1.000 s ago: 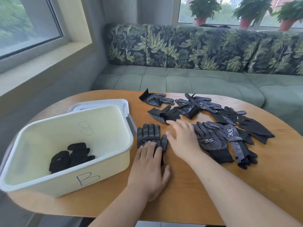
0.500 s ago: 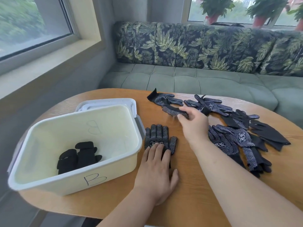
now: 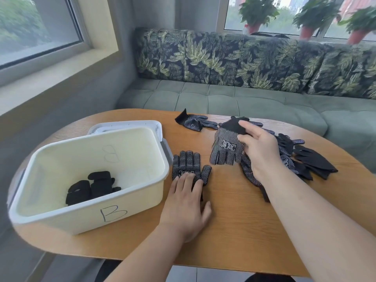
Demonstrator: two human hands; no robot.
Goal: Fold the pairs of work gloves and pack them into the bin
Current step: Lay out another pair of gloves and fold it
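Observation:
A black dotted work glove (image 3: 189, 166) lies flat on the wooden table, fingers pointing away, right of the cream bin (image 3: 85, 212) marked "B". My left hand (image 3: 186, 206) rests flat on its cuff end. My right hand (image 3: 259, 149) holds a second dotted glove (image 3: 226, 147) by its cuff, lifted off the table with the fingers hanging down. A folded black pair (image 3: 91, 187) lies inside the bin. Several more gloves (image 3: 309, 159) are heaped behind my right hand, and one (image 3: 195, 123) lies alone at the far edge.
The bin's lid (image 3: 124, 126) lies behind the bin. A green sofa (image 3: 234, 100) with leaf-print cushions runs behind the table (image 3: 234, 231). Potted plants (image 3: 256, 15) stand on the window sill.
My right hand reached from beside the flat glove to the far gloves, took one by the cuff and lifted it. My left hand stayed on the flat glove.

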